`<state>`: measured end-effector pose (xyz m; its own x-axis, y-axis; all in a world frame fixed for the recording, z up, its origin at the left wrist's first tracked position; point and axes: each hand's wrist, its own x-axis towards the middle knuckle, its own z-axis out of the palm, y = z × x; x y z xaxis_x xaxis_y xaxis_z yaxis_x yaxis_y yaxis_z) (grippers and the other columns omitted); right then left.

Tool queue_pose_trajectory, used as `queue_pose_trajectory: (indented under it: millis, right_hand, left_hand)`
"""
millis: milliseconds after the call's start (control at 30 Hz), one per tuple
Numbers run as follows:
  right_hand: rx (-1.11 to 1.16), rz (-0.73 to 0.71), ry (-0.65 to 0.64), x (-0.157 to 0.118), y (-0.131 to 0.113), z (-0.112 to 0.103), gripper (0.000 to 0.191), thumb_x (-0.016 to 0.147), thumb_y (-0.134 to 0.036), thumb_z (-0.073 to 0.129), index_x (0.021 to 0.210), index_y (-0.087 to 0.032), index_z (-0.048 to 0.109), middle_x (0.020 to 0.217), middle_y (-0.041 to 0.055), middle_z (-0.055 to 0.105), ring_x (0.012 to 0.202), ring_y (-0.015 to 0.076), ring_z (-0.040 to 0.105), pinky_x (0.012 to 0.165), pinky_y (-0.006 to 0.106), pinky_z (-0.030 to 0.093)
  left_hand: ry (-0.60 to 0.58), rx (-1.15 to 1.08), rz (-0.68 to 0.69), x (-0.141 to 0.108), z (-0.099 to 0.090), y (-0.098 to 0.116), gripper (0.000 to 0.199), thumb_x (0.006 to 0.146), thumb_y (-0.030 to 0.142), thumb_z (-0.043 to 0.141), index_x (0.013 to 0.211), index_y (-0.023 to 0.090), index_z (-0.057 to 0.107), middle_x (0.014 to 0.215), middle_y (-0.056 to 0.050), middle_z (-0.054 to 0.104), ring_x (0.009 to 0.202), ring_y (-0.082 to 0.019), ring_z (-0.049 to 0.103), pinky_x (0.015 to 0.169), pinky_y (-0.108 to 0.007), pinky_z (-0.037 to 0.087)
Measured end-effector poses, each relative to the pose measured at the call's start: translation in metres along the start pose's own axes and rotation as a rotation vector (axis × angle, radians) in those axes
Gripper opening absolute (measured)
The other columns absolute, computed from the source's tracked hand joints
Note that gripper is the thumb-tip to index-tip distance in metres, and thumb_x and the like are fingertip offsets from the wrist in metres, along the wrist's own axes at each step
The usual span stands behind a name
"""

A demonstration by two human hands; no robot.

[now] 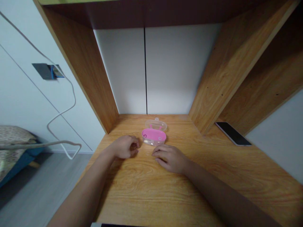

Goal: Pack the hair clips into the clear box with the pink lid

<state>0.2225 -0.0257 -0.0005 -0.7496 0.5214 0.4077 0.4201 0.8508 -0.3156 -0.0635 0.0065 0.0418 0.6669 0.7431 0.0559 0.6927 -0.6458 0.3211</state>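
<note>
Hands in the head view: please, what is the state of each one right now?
Left hand: open, loosely curled, holding nothing, beside the pink plastic case.
Right hand: open, relaxed, holding nothing.

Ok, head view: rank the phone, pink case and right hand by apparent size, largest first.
1. Right hand and phone: they look about alike, and the hand's nearness to the camera makes it unsure, so no ranking between them.
2. Pink case: smallest of the three.
</note>
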Motion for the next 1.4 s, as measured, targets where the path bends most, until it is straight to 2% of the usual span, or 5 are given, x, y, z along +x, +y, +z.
queue_pose_trajectory:
  millis: [400,867,1033,1200,1400]
  right_hand:
    - [-0.098,0.261,0.235,-0.004,0.017,0.000,0.026,0.085,-0.012,0.061,0.104,-0.023,0.075,0.110,0.0058,0.077,0.100,0.0227,0.071,0.092,0.037,0.056]
    - [-0.062,0.508,0.445,-0.002,0.016,-0.006,0.013,0.080,-0.017,0.060,0.080,-0.023,0.072,0.060,-0.0019,0.067,0.051,0.0143,0.060,0.053,0.024,0.045]
    - [0.021,0.378,0.499,-0.006,0.012,-0.007,0.016,0.083,-0.015,0.059,0.087,-0.022,0.072,0.065,-0.0011,0.069,0.053,0.0134,0.061,0.054,0.024,0.046]
    - [0.094,0.095,0.280,-0.007,0.002,-0.007,0.015,0.087,-0.018,0.061,0.097,-0.024,0.070,0.079,0.0007,0.073,0.062,0.0138,0.064,0.063,0.026,0.051]
    - [0.107,0.049,0.189,-0.003,-0.005,-0.007,0.009,0.090,-0.024,0.063,0.098,-0.024,0.069,0.087,0.0029,0.075,0.076,0.0171,0.068,0.070,0.028,0.052]
  left_hand:
    - [-0.022,-0.124,-0.045,0.005,0.012,-0.006,0.011,0.076,0.022,0.062,0.082,0.018,0.070,0.073,-0.001,0.070,0.062,-0.013,0.059,0.059,-0.023,0.038]
    - [0.035,-0.216,0.069,0.008,0.019,0.002,0.007,0.070,0.015,0.064,0.074,0.017,0.070,0.075,-0.001,0.070,0.066,-0.012,0.061,0.062,-0.022,0.044]
    - [0.005,-0.432,0.034,0.009,0.022,0.011,0.008,0.071,0.019,0.070,0.077,0.015,0.074,0.075,-0.003,0.073,0.062,-0.011,0.060,0.058,-0.021,0.045]
    - [0.028,-0.732,0.012,0.014,0.041,0.021,0.011,0.070,0.022,0.075,0.075,0.012,0.073,0.076,-0.006,0.074,0.065,-0.011,0.062,0.060,-0.021,0.047]
    - [0.110,-0.843,0.004,0.022,0.053,0.036,0.022,0.076,0.033,0.079,0.078,0.011,0.077,0.065,-0.005,0.071,0.053,-0.008,0.054,0.051,-0.020,0.041]
